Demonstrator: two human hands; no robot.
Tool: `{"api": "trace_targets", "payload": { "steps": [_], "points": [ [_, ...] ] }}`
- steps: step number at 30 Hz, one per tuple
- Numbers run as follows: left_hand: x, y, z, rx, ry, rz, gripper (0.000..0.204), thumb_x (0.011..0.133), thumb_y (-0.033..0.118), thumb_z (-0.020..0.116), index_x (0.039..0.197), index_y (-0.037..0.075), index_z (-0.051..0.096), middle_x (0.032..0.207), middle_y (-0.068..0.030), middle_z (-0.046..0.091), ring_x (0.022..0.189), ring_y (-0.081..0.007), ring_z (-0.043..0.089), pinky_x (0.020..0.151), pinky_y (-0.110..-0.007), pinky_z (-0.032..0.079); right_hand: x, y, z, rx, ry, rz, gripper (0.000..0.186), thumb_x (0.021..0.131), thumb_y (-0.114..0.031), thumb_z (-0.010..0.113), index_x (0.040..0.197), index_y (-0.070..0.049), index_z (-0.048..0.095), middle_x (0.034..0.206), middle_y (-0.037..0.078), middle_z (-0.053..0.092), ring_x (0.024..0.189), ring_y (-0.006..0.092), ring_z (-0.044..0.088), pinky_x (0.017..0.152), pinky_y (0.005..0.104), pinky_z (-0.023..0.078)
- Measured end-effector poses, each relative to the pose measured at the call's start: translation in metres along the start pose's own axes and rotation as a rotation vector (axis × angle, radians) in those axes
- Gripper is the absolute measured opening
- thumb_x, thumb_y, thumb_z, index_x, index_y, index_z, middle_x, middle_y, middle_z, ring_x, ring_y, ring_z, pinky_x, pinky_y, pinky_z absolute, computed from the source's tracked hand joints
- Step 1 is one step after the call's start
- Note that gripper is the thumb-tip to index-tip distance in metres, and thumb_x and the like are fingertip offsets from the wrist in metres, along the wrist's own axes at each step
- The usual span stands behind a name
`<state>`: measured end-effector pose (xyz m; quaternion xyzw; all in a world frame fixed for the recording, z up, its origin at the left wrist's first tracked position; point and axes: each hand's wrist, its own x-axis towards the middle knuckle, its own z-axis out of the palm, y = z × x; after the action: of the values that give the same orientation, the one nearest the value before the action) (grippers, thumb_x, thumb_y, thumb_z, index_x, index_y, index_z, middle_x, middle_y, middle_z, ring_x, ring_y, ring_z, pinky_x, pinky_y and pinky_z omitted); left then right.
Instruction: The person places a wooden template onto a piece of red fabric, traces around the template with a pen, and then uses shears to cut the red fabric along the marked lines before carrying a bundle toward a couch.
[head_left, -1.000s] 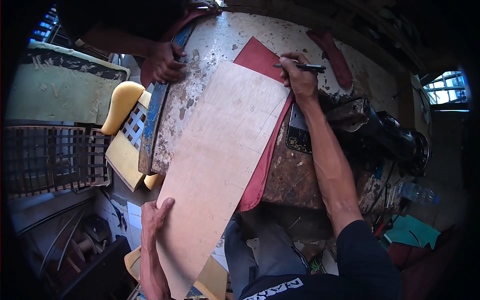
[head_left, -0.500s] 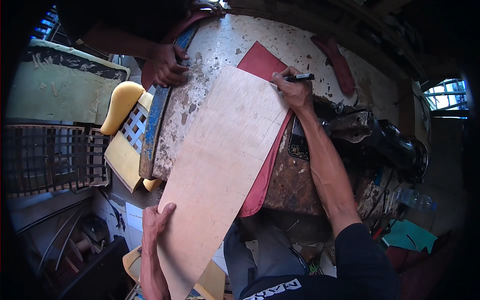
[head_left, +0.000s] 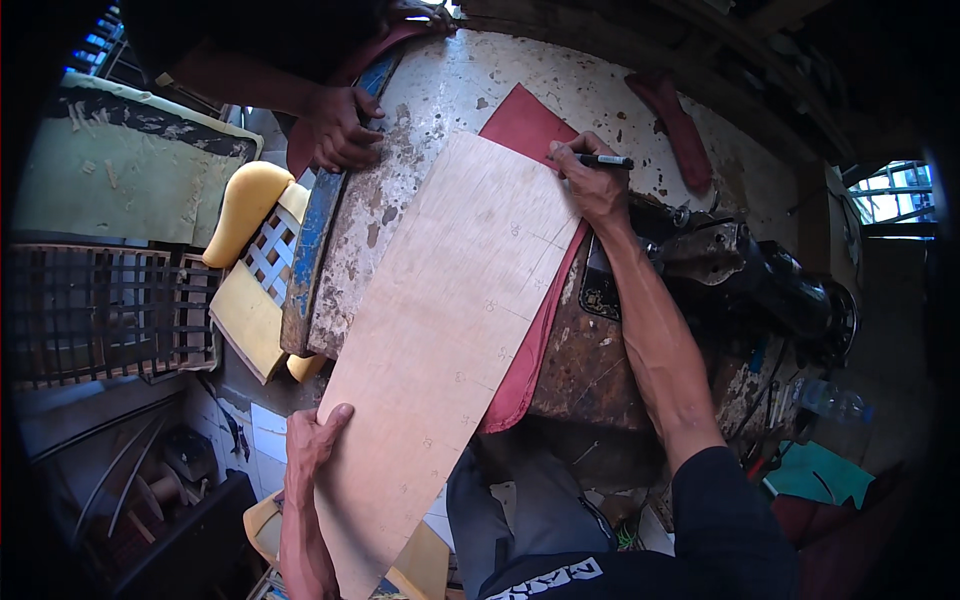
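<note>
A long plywood board [head_left: 430, 290] with pencilled marks along its right edge slants across the worktable and out over my lap. Under it lies a piece of red upholstery material [head_left: 522, 118], showing at the far end and along the right side. My left hand [head_left: 318, 438] grips the board's near left edge, thumb on top, its other fingers hidden beneath. By the far right corner, my right hand [head_left: 597, 185] holds a black marker [head_left: 606, 161], fingers closed round it. The marker's tip is at the red material beside the board's end, hidden by my fingers.
A black sewing machine [head_left: 780, 285] stands to the right of the board. Across the worktable [head_left: 430, 95], another person's hand [head_left: 345, 128] rests at the left edge. A red strip [head_left: 680, 135] lies at the far right. Yellow foam pieces [head_left: 245, 210] stand at left.
The view has shifted very slightly. My right hand and the marker stay near the board's far corner, and the left hand keeps its hold.
</note>
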<state>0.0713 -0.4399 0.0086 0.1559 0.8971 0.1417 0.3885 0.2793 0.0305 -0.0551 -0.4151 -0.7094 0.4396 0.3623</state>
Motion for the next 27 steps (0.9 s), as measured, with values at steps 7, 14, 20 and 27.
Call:
{"api": "trace_targets", "payload": {
  "steps": [7, 14, 20, 27],
  "points": [
    [-0.051, -0.059, -0.025, -0.224, 0.039, 0.044, 0.056, 0.083, 0.049, 0.076, 0.086, -0.007, 0.074, 0.069, -0.0054, 0.069, 0.059, -0.0108, 0.062, 0.054, -0.03, 0.05, 0.003, -0.005, -0.011, 0.326, 0.078, 0.095, 0.033, 0.095, -0.035, 0.068, 0.106, -0.004, 0.065, 0.079, 0.0, 0.06, 0.06, 0.0065, 0.059, 0.051, 0.0219, 0.046],
    [-0.177, -0.198, -0.034, -0.132, -0.03, -0.209, 0.054, 0.079, 0.045, 0.078, 0.088, -0.007, 0.075, 0.072, -0.0084, 0.071, 0.064, -0.013, 0.064, 0.059, -0.032, 0.052, 0.002, -0.015, 0.007, 0.118, 0.066, 0.09, 0.035, 0.094, -0.039, 0.068, 0.107, -0.006, 0.066, 0.075, 0.001, 0.062, 0.062, 0.0086, 0.059, 0.056, 0.0261, 0.049],
    [-0.168, -0.199, -0.015, -0.264, 0.002, -0.171, 0.055, 0.081, 0.047, 0.077, 0.089, -0.007, 0.075, 0.071, -0.0076, 0.071, 0.062, -0.0126, 0.064, 0.057, -0.031, 0.051, 0.031, 0.006, 0.013, -0.61, 0.217, -0.44, 0.036, 0.097, -0.042, 0.06, 0.113, -0.01, 0.065, 0.105, 0.015, 0.068, 0.098, 0.0382, 0.066, 0.079, 0.0497, 0.053],
    [-0.143, -0.202, -0.016, -0.229, -0.013, -0.081, 0.057, 0.083, 0.051, 0.075, 0.086, -0.006, 0.074, 0.069, -0.005, 0.069, 0.059, -0.0106, 0.061, 0.054, -0.028, 0.047, 0.008, -0.011, 0.029, -0.798, -0.131, -0.54, 0.044, 0.1, -0.045, 0.054, 0.129, -0.013, 0.06, 0.134, 0.019, 0.06, 0.127, 0.0402, 0.055, 0.105, 0.0553, 0.043]
  ]
}}
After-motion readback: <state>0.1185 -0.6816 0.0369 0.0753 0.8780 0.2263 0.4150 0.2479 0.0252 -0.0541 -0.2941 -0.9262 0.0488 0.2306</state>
